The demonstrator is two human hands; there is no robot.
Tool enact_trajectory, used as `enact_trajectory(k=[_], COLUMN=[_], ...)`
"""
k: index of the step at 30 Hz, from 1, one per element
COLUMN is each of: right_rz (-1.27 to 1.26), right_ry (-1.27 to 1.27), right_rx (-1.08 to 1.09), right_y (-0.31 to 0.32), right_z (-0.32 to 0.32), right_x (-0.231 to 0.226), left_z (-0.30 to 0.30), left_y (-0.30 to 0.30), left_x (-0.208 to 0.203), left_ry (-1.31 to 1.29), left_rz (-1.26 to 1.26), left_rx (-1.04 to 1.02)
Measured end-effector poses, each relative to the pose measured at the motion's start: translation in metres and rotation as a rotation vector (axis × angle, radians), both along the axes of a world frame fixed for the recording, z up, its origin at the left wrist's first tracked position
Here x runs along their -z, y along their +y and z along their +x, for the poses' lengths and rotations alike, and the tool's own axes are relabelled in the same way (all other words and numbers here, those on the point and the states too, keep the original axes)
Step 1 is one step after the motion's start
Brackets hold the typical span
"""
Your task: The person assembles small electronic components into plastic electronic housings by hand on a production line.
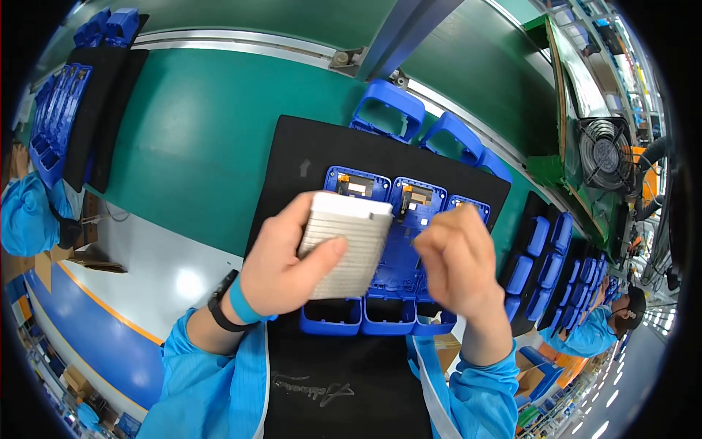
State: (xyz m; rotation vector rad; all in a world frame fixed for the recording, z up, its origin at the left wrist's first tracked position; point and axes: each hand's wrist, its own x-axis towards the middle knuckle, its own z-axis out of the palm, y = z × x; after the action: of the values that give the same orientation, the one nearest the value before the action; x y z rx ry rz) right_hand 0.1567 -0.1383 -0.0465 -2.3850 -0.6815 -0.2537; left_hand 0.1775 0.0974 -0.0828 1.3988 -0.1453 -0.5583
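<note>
A pale grey block with fine parallel ridges and a white top edge [346, 247] is gripped in my left hand [287, 257], its thumb lying across the front. My right hand [462, 265] hovers just to the right of it, fingers curled in a pinch; whatever they may hold is hidden. Under both hands lie blue plastic housings [398, 252] side by side on a black mat [301, 157]. Small boards with an orange piece [417, 196] show in their upper ends, and open blue compartments form the near ends. My hands cover parts of the housings.
Blue frames [387, 108] stand beyond the mat near a metal rail. More blue parts sit on black mats at the right [537, 234] and far left [62, 117]. A fan [605, 152] is at upper right. Other people in blue work at both sides.
</note>
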Motion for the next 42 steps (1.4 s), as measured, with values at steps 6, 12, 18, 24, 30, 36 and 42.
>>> enact_trajectory(k=[6, 12, 18, 24, 30, 36, 42], right_rz=[-0.229, -0.292, -0.335, -0.356, -0.369, -0.398, -0.408], right_ry=[0.347, 0.351, 0.339, 0.332, 0.32, 0.318, 0.3], right_rx=[-0.002, -0.012, -0.041, -0.039, -0.033, -0.027, -0.018], right_y=[-0.023, -0.028, -0.025, -0.024, -0.023, -0.021, -0.02], right_z=[0.016, 0.03, 0.037, 0.038, 0.038, 0.039, 0.038], right_x=[0.01, 0.017, 0.022, 0.024, 0.025, 0.024, 0.025], left_z=[0.001, -0.004, -0.006, -0.006, -0.006, -0.006, -0.005], left_y=[0.024, 0.027, 0.029, 0.03, 0.029, 0.029, 0.029], left_x=[0.006, 0.01, 0.015, 0.019, 0.021, 0.02, 0.021], left_ry=[0.058, 0.068, 0.096, 0.11, 0.089, 0.104, 0.119], left_rz=[-0.079, -0.071, -0.111, -0.11, -0.108, -0.104, -0.124], left_rx=[-0.13, -0.125, -0.114, -0.101, -0.076, -0.07, -0.069])
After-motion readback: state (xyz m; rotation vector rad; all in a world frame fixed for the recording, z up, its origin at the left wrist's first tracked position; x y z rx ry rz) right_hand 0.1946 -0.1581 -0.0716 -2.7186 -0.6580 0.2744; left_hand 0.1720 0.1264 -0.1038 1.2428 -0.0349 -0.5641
